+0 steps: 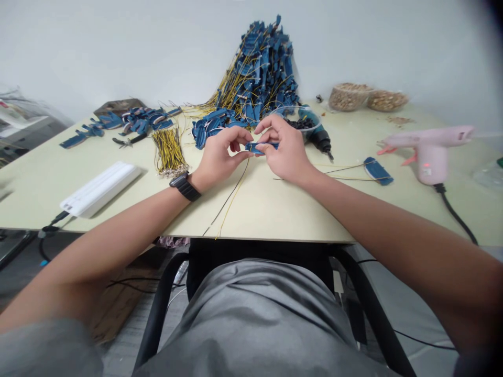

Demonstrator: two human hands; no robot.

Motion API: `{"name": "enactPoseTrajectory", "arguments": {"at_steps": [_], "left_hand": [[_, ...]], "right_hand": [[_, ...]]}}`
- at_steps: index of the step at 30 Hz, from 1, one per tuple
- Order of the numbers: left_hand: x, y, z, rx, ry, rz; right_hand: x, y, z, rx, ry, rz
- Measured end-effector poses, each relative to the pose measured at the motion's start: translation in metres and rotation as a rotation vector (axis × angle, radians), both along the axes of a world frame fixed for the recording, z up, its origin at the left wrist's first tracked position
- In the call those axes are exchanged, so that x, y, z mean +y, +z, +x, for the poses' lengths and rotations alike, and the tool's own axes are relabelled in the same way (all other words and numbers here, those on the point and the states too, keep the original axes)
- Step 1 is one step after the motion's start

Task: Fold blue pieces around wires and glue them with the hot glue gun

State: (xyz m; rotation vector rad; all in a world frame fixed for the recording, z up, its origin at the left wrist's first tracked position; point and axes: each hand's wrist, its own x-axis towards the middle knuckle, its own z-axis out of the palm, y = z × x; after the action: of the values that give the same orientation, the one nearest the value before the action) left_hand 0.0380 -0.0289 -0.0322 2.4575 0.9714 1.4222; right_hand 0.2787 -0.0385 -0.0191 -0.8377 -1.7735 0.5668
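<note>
**Slim blue strip pinched between both hands above the table**

The person's left hand and right hand were both closed on a slim blue plastic strip, pinching it between thumbs and fingertips just above a pale laminate table. Thin black and yellow wires trailed from it toward the table's edge. The strip looked light and fairly stiff, the wires soft and easily strained where they met it, so its body seemed the safer place to grip. Behind it rose a heap of similar blue pieces with yellow wires. A matching strip lay to the right, near a pink hot glue gun. No brand, label or writing could be read on anything.
</note>
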Motion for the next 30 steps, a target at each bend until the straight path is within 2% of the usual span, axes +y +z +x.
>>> {"name": "enactPoseTrajectory", "arguments": {"at_steps": [16, 30], "left_hand": [[-0.0029, 0.0020, 0.0003, 0.025, 0.018, 0.067], [-0.0064, 0.0076, 0.0085, -0.113, 0.014, -0.175]], "right_hand": [[-0.0027, 0.0009, -0.0011, 0.042, 0.062, -0.104], [-0.0048, 0.0018, -0.0038, 0.077, 0.077, -0.131]]}}
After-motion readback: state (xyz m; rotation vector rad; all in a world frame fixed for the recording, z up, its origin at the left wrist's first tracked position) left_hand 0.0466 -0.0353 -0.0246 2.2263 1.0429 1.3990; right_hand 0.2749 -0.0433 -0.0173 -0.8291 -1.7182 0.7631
